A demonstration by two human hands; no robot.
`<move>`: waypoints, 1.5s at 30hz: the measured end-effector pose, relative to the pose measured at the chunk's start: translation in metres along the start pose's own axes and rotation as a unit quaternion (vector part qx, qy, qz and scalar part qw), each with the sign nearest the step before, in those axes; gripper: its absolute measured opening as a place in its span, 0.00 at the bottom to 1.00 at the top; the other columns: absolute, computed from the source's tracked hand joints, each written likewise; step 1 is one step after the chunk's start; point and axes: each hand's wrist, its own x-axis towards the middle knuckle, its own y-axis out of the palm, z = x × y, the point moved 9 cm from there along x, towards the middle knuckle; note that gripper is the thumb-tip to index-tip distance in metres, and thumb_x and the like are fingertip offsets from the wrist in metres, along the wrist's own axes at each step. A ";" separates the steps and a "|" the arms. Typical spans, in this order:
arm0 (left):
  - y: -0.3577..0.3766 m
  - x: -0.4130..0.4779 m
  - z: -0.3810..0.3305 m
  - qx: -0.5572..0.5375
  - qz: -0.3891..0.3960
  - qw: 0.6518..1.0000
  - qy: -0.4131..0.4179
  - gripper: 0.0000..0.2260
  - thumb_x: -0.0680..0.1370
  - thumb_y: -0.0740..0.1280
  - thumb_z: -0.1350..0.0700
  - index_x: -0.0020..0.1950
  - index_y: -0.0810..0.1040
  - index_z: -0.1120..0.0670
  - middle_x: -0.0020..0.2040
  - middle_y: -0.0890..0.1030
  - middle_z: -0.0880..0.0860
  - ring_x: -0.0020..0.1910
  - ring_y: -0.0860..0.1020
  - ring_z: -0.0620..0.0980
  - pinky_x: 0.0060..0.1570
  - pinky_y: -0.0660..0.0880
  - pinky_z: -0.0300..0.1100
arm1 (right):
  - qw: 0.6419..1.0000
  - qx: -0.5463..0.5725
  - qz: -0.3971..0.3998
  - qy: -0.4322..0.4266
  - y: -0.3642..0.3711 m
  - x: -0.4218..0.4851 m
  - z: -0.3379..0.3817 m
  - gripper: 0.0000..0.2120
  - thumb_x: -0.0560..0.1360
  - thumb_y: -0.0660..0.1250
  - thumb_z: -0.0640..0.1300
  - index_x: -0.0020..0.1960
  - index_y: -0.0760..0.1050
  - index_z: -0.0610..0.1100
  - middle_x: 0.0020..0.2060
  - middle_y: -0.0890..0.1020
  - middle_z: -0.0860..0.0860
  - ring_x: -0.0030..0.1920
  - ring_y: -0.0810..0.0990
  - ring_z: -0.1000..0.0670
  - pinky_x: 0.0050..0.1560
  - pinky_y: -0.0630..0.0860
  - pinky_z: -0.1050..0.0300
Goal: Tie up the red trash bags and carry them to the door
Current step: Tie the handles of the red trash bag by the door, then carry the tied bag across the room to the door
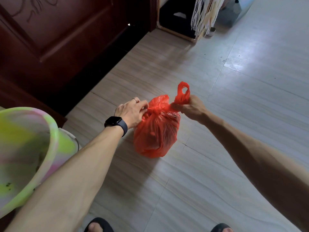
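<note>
One red bag (156, 133) sits on the floor (225, 101) mid-scene, full, contents only dark shapes through the plastic, neck gathered into a knot. Left hand (129, 113), fingers pinched narrow on the neck's left side; black watch (116, 123) on the wrist. Right hand (192, 108) fisted around the right handle loop (183, 93), pulling it rightward. Green-pink bin (25, 148) near left, specks of dirt inside. Dark door (58, 30) far left.

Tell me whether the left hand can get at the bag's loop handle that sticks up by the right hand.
Probably yes. The left hand is already at the red bag's knot, and the loop handle stands free above the right hand, with nothing in between but the bag's top.
</note>
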 end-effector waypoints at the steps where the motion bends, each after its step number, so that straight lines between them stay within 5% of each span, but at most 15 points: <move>1: 0.004 -0.004 0.004 0.005 0.008 1.000 -0.003 0.05 0.80 0.61 0.44 0.53 0.74 0.41 0.52 0.75 0.47 0.53 0.79 0.54 0.53 0.72 0.49 | 1.000 0.013 0.012 0.007 0.000 -0.003 -0.005 0.03 0.73 0.75 0.44 0.43 0.82 0.46 0.34 0.81 0.53 0.36 0.78 0.55 0.42 0.75 0.58; 6: 0.026 -0.006 0.011 -0.044 0.063 0.994 -0.076 0.06 0.77 0.62 0.42 0.49 0.74 0.43 0.52 0.76 0.48 0.57 0.77 0.53 0.56 0.71 0.48 | 0.998 0.013 0.060 0.033 0.007 -0.012 -0.023 0.06 0.74 0.73 0.42 0.43 0.82 0.39 0.30 0.79 0.50 0.30 0.76 0.56 0.35 0.73 0.61; 11: -0.012 0.016 -0.010 -0.156 -0.024 0.986 -0.058 0.17 0.73 0.63 0.36 0.60 0.73 0.36 0.62 0.75 0.46 0.62 0.74 0.50 0.62 0.72 0.48 | 0.998 0.048 0.013 -0.022 -0.016 -0.002 0.020 0.04 0.75 0.72 0.39 0.49 0.82 0.39 0.35 0.82 0.52 0.29 0.79 0.63 0.31 0.71 0.71; 15: 0.000 0.025 -0.066 -0.108 0.015 0.994 0.007 0.21 0.72 0.64 0.31 0.61 0.77 0.37 0.67 0.73 0.43 0.68 0.70 0.46 0.70 0.62 0.50 | 0.995 0.051 -0.085 -0.025 -0.032 0.010 0.030 0.08 0.78 0.69 0.49 0.46 0.83 0.45 0.39 0.86 0.47 0.36 0.81 0.52 0.40 0.77 0.53; 17: 0.028 0.021 -0.070 -0.097 0.044 0.994 0.004 0.20 0.75 0.60 0.32 0.65 0.74 0.35 0.70 0.72 0.44 0.71 0.67 0.47 0.72 0.56 0.56 | 0.992 0.042 -0.121 -0.010 -0.035 0.011 0.027 0.15 0.79 0.66 0.53 0.45 0.83 0.43 0.39 0.86 0.48 0.38 0.82 0.49 0.41 0.77 0.52; 20: 0.055 0.007 -0.064 -0.106 0.000 0.994 0.001 0.20 0.77 0.54 0.35 0.65 0.75 0.36 0.66 0.77 0.45 0.66 0.74 0.49 0.68 0.64 0.60 | 0.987 0.053 -0.154 -0.009 -0.033 0.009 0.022 0.19 0.82 0.62 0.53 0.45 0.85 0.43 0.38 0.87 0.47 0.37 0.83 0.51 0.41 0.77 0.54; 24: 0.047 0.009 -0.060 -0.106 -0.135 0.985 0.037 0.14 0.77 0.59 0.42 0.58 0.79 0.41 0.55 0.83 0.45 0.54 0.82 0.50 0.55 0.78 0.59 | 0.982 0.070 -0.177 -0.006 -0.036 0.015 0.017 0.19 0.83 0.60 0.54 0.43 0.84 0.45 0.32 0.84 0.49 0.29 0.79 0.57 0.33 0.74 0.60; 29: 0.042 0.019 -0.056 -0.100 -0.187 0.975 0.066 0.09 0.77 0.62 0.46 0.57 0.74 0.43 0.53 0.84 0.46 0.51 0.83 0.50 0.52 0.79 0.56 | 0.982 0.064 -0.175 -0.037 -0.037 0.019 0.029 0.21 0.82 0.61 0.55 0.40 0.81 0.42 0.28 0.76 0.52 0.28 0.71 0.56 0.32 0.67 0.55; 34: 0.059 0.027 -0.046 -0.066 -0.194 0.977 0.061 0.08 0.77 0.63 0.48 0.53 0.79 0.47 0.51 0.84 0.47 0.48 0.83 0.52 0.48 0.80 0.52 | 0.992 0.040 -0.102 -0.056 -0.027 0.021 0.043 0.15 0.81 0.64 0.50 0.43 0.82 0.42 0.33 0.84 0.43 0.30 0.79 0.55 0.36 0.78 0.50; 38: 0.066 0.029 -0.043 -0.023 -0.136 0.989 0.054 0.11 0.78 0.61 0.47 0.53 0.80 0.49 0.50 0.83 0.48 0.47 0.83 0.53 0.49 0.78 0.47 | 0.992 0.054 -0.105 -0.039 -0.044 0.019 0.062 0.06 0.78 0.66 0.44 0.45 0.81 0.47 0.35 0.85 0.53 0.36 0.84 0.55 0.42 0.81 0.54; 42: 0.062 0.012 -0.060 0.063 0.191 0.979 0.026 0.19 0.80 0.58 0.43 0.68 0.71 0.45 0.65 0.76 0.52 0.63 0.75 0.58 0.60 0.71 0.51 | 0.991 -0.115 0.028 0.063 -0.042 -0.016 0.071 0.12 0.77 0.64 0.50 0.44 0.79 0.42 0.39 0.85 0.45 0.42 0.83 0.44 0.44 0.78 0.51; 45: 0.019 -0.007 -0.080 0.081 0.351 0.933 -0.022 0.18 0.77 0.62 0.45 0.65 0.74 0.50 0.65 0.77 0.58 0.63 0.75 0.61 0.60 0.74 0.51 | 0.968 -0.116 0.179 0.133 -0.041 -0.060 0.085 0.11 0.75 0.65 0.47 0.42 0.79 0.40 0.40 0.85 0.44 0.42 0.82 0.43 0.44 0.78 0.51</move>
